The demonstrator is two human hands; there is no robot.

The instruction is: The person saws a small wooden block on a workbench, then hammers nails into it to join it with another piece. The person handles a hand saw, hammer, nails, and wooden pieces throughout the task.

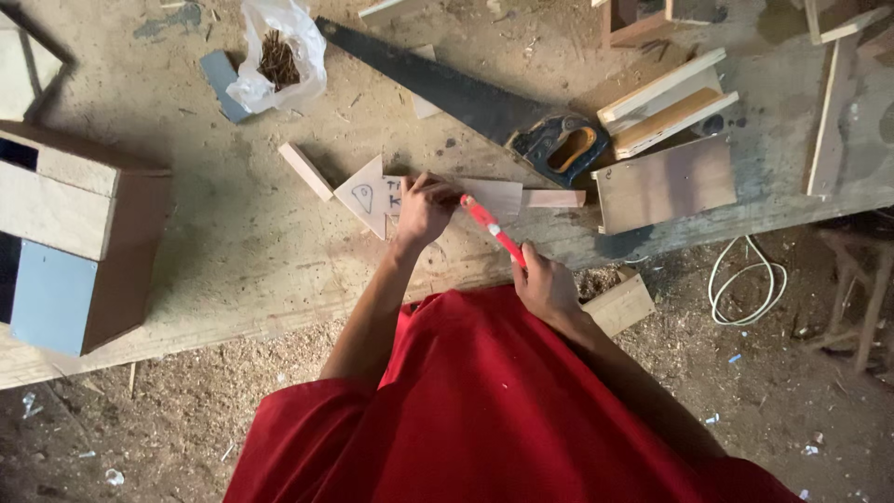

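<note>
The left hand (426, 209) presses the arrow-shaped wood piece (372, 196) flat on the counter (233, 242); right-hand fingers (533, 265) grip the red pencil (492, 229). Better to keep the wood steady.

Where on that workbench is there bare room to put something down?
The bare bench between the wooden box and the left hand is free. It is crowded around the handsaw, the stacked offcuts and the nail bag.
</note>
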